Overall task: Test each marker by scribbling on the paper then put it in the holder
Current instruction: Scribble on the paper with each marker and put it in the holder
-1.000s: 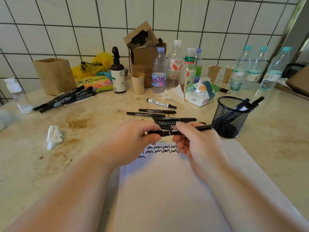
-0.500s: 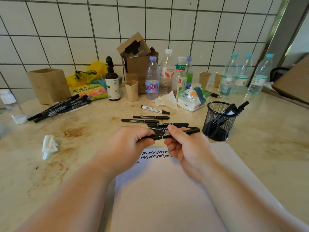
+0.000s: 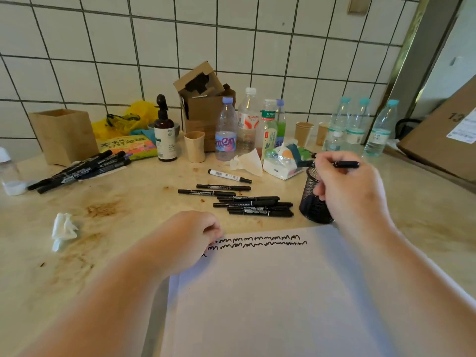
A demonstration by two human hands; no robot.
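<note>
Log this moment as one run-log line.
step: holstering marker | right hand: holds black marker over mesh holder | left hand: rests on paper | scribbles: two rows

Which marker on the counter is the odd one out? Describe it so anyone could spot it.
Start at the mesh holder and look left to the loose pile of black markers. Just behind them lies the white-barrelled marker: the only one with a white body, black only at its ends.

Soft, even daylight, fairly bright. Faint shadows only. Mild sheen on tiles (image 3: 231, 47). Wide-angle bend: grout lines curve, forearms balloon at bottom edge. Paper (image 3: 283, 305) tinted bluish. Slight softness overall, detail smeared toward corners.
</note>
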